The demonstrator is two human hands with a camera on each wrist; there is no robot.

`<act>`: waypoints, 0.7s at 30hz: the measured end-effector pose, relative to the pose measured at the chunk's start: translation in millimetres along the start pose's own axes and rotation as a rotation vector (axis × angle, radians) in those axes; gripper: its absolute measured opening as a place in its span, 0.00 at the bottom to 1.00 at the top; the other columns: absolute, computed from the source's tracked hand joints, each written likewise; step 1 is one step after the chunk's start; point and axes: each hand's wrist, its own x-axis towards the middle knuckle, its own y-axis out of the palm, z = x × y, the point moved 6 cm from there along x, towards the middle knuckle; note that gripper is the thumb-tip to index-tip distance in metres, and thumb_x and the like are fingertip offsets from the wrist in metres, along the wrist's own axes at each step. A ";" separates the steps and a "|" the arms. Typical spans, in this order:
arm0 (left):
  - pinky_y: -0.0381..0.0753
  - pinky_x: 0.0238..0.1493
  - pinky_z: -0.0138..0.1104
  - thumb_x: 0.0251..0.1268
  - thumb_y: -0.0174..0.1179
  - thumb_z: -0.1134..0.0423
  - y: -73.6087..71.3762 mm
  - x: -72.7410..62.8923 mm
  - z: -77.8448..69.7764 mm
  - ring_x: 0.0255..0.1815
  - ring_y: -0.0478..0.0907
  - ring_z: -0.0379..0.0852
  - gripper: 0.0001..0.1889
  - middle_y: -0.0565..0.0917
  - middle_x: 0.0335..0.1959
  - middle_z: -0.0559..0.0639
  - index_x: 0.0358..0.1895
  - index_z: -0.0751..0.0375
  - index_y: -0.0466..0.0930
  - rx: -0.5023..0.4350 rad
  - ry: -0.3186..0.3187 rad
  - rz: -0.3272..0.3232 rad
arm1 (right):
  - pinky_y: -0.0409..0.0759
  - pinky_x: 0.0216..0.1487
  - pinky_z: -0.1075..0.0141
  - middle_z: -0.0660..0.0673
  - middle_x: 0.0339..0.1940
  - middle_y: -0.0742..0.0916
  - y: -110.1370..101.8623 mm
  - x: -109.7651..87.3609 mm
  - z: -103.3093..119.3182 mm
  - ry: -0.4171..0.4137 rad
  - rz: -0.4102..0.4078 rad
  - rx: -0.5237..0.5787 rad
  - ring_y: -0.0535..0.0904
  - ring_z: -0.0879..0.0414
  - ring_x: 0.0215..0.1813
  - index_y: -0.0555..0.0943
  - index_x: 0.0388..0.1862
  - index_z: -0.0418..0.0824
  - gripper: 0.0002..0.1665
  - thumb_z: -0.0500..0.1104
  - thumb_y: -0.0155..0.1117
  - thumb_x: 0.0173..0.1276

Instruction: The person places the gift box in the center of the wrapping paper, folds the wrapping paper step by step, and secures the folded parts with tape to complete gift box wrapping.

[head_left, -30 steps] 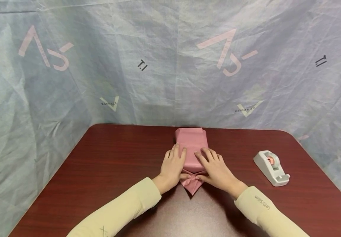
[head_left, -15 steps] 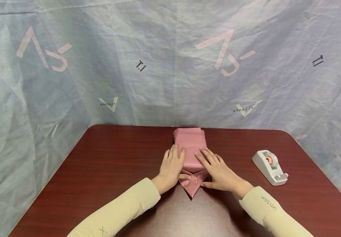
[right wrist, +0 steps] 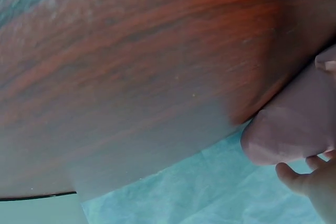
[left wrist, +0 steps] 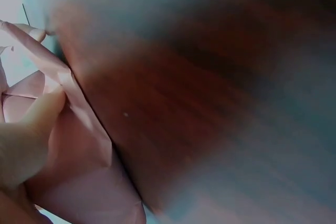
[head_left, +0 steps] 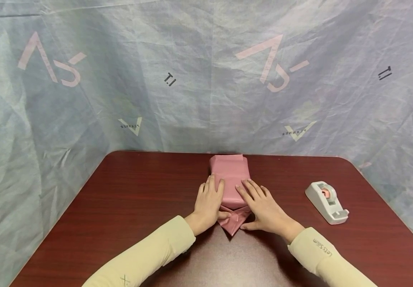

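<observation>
A box-shaped parcel in pink wrapping paper point(head_left: 232, 190) lies on the table, its near end folded into a pointed paper flap point(head_left: 232, 227). My left hand point(head_left: 206, 203) rests along the parcel's left side, fingers stretched forward. Its thumb presses on the flap, which the left wrist view also shows with the thumb point(left wrist: 44, 111) on the creased paper. On the other side, my right hand point(head_left: 263, 207) lays its fingers on the parcel's right top edge. Its thumb sits by the flap's right edge; whether it touches the paper I cannot tell.
A white tape dispenser point(head_left: 328, 203) with a roll of tape stands on the right of the dark red wooden table point(head_left: 138, 191). Behind the table hangs a grey-blue printed sheet point(head_left: 192, 99), which also lines both sides.
My right thumb has moved off the middle of the flap to its right edge. The flap spread towards me, then its tip drew back slightly. My left hand has hardly moved.
</observation>
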 end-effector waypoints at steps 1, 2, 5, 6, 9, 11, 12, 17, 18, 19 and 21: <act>0.63 0.62 0.44 0.27 0.66 0.30 0.2 0.0 -0.2 0.68 0.59 0.57 0.58 0.59 0.66 0.66 0.65 0.59 0.56 0.000 0.002 0.002 | 0.64 0.57 0.42 0.34 0.69 0.63 0.7 -0.3 -0.2 0.004 -0.002 -0.007 0.55 0.39 0.70 0.57 0.70 0.39 0.68 0.70 0.71 0.32; 0.63 0.62 0.44 0.27 0.66 0.30 0.3 -0.1 -0.2 0.68 0.59 0.57 0.58 0.59 0.66 0.66 0.65 0.59 0.56 0.002 0.004 0.002 | 0.65 0.57 0.42 0.34 0.69 0.63 1.3 -0.4 -0.1 0.006 -0.004 -0.014 0.56 0.39 0.70 0.57 0.70 0.39 0.69 0.70 0.71 0.31; 0.63 0.62 0.45 0.29 0.65 0.30 0.8 -0.3 -0.2 0.68 0.58 0.57 0.57 0.58 0.66 0.66 0.65 0.60 0.56 -0.002 0.010 0.003 | 0.65 0.56 0.42 0.34 0.69 0.64 2.6 -0.4 0.5 0.008 -0.006 -0.039 0.56 0.39 0.70 0.58 0.69 0.38 0.70 0.72 0.70 0.29; 0.63 0.62 0.45 0.29 0.65 0.30 0.8 -0.4 -0.1 0.68 0.58 0.57 0.57 0.58 0.66 0.66 0.65 0.60 0.56 -0.006 0.012 0.000 | 0.65 0.56 0.43 0.34 0.69 0.64 2.8 -0.2 0.8 0.007 -0.007 -0.045 0.56 0.39 0.70 0.58 0.69 0.38 0.70 0.72 0.69 0.29; 0.63 0.61 0.46 0.31 0.66 0.32 0.4 -1.0 0.6 0.68 0.58 0.58 0.56 0.58 0.66 0.67 0.65 0.61 0.56 -0.025 0.026 -0.003 | 0.66 0.55 0.43 0.34 0.68 0.65 2.1 0.2 1.7 -0.003 -0.024 -0.050 0.58 0.39 0.69 0.59 0.68 0.38 0.68 0.71 0.69 0.31; 0.63 0.61 0.47 0.33 0.67 0.33 0.1 -1.3 1.7 0.68 0.58 0.59 0.55 0.58 0.66 0.68 0.66 0.62 0.56 -0.046 0.040 0.002 | 0.66 0.55 0.44 0.33 0.68 0.65 1.5 0.3 2.0 -0.012 -0.038 -0.043 0.59 0.39 0.69 0.60 0.68 0.37 0.67 0.71 0.68 0.32; 0.64 0.60 0.47 0.34 0.67 0.34 -0.4 -1.5 2.3 0.68 0.58 0.59 0.55 0.57 0.66 0.68 0.66 0.62 0.56 -0.058 0.048 0.011 | 0.67 0.55 0.44 0.33 0.67 0.66 1.3 0.2 2.0 -0.016 -0.047 -0.040 0.59 0.38 0.69 0.61 0.68 0.37 0.66 0.70 0.68 0.33; 0.62 0.60 0.49 0.41 0.69 0.41 -3.3 -2.6 8.3 0.68 0.57 0.59 0.51 0.56 0.67 0.68 0.68 0.62 0.55 -0.123 0.101 0.055 | 0.67 0.54 0.44 0.32 0.66 0.67 -0.6 -0.2 2.1 -0.037 -0.089 -0.023 0.61 0.37 0.67 0.62 0.66 0.36 0.62 0.69 0.68 0.36; 0.61 0.60 0.49 0.41 0.69 0.43 -3.9 -2.8 9.6 0.68 0.57 0.59 0.51 0.56 0.67 0.68 0.68 0.62 0.54 -0.130 0.115 0.060 | 0.67 0.54 0.44 0.32 0.66 0.67 -0.9 -0.1 2.2 -0.038 -0.092 -0.017 0.61 0.37 0.67 0.62 0.66 0.36 0.62 0.68 0.68 0.37; 0.61 0.61 0.49 0.42 0.69 0.44 -4.5 -3.1 10.9 0.68 0.57 0.59 0.51 0.56 0.67 0.68 0.68 0.62 0.54 -0.138 0.128 0.063 | 0.67 0.54 0.44 0.32 0.66 0.67 -1.1 0.0 2.1 -0.039 -0.092 -0.012 0.60 0.37 0.67 0.62 0.66 0.36 0.61 0.68 0.68 0.37; 0.61 0.61 0.49 0.42 0.69 0.44 -5.5 -3.5 13.2 0.68 0.57 0.58 0.51 0.55 0.68 0.68 0.69 0.61 0.53 -0.142 0.149 0.067 | 0.67 0.55 0.44 0.32 0.67 0.66 -1.6 0.2 2.1 -0.038 -0.085 -0.006 0.60 0.37 0.68 0.61 0.67 0.36 0.60 0.67 0.67 0.39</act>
